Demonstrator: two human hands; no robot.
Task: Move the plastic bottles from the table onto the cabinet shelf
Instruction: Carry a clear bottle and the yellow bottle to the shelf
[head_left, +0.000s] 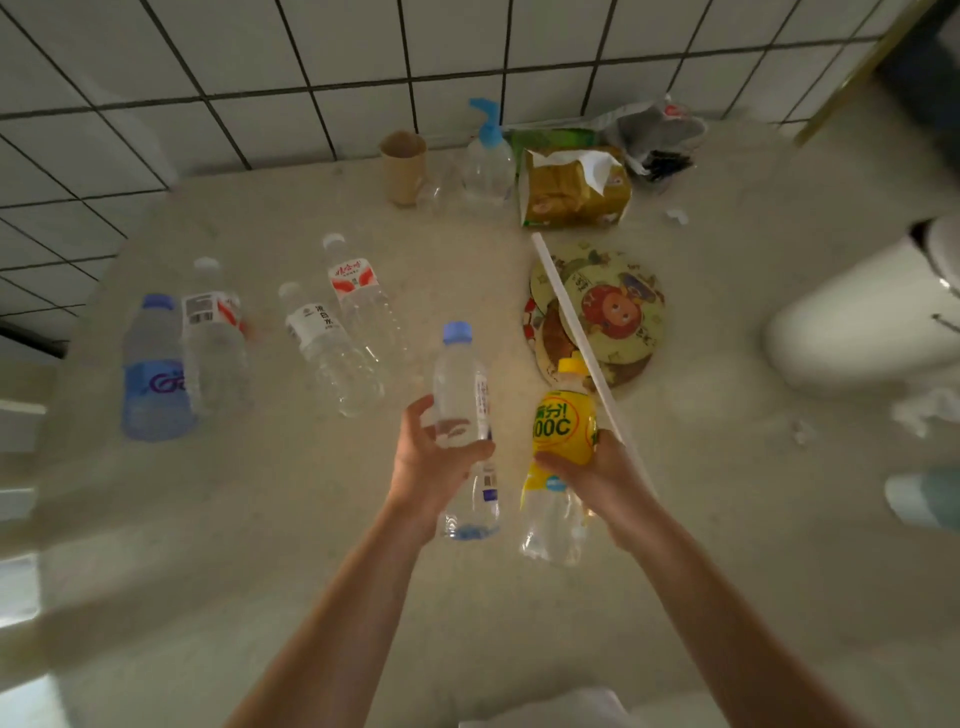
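My left hand (434, 457) grips a clear bottle with a blue cap (462, 395) around its middle, above the table (311, 519). Beside it, my right hand (592, 473) holds a yellow-labelled bottle with a yellow cap (563, 426). Several more bottles stand on the table to the left: a blue-tinted bottle (153, 369), a clear one with a barcode label (213, 332), a white-labelled one (324, 348) and a red-and-white-labelled one (361, 301). No cabinet shelf is in view.
A long white stick (566, 312) lies across a cartoon-printed round fan (613, 306). At the back, by the tiled wall, stand a brown cup (402, 166), a pump bottle (488, 156), a tissue pack (574, 189) and a crumpled bag (654, 135). A white object (862, 317) sits at the right.
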